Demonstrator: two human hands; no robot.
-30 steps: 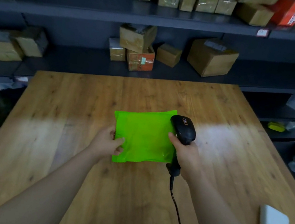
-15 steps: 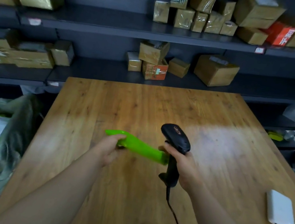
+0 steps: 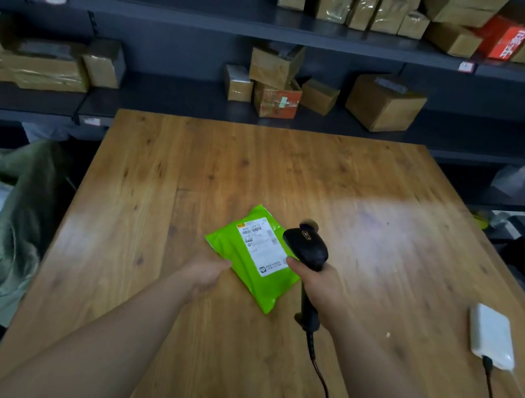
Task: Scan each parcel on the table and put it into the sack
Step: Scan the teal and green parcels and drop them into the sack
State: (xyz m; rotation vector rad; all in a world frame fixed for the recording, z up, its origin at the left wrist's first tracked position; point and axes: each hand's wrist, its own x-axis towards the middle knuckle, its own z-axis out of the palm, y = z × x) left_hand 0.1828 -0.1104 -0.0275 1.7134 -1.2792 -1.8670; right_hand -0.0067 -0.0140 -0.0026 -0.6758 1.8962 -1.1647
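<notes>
Left hand point(image 3: 206, 274) pinches green parcel's point(image 3: 253, 256) near-left edge, label point(image 3: 263, 246) up, above wooden table point(image 3: 186, 186). Right hand point(image 3: 317, 286) grips black barcode scanner point(image 3: 308, 251), touching parcel's right side.

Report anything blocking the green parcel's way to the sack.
Nothing visible does. The left hand holds the green plastic parcel over the wooden table, and only bare tabletop lies between it and the open grey-green fabric sack off the table's left edge.
</notes>
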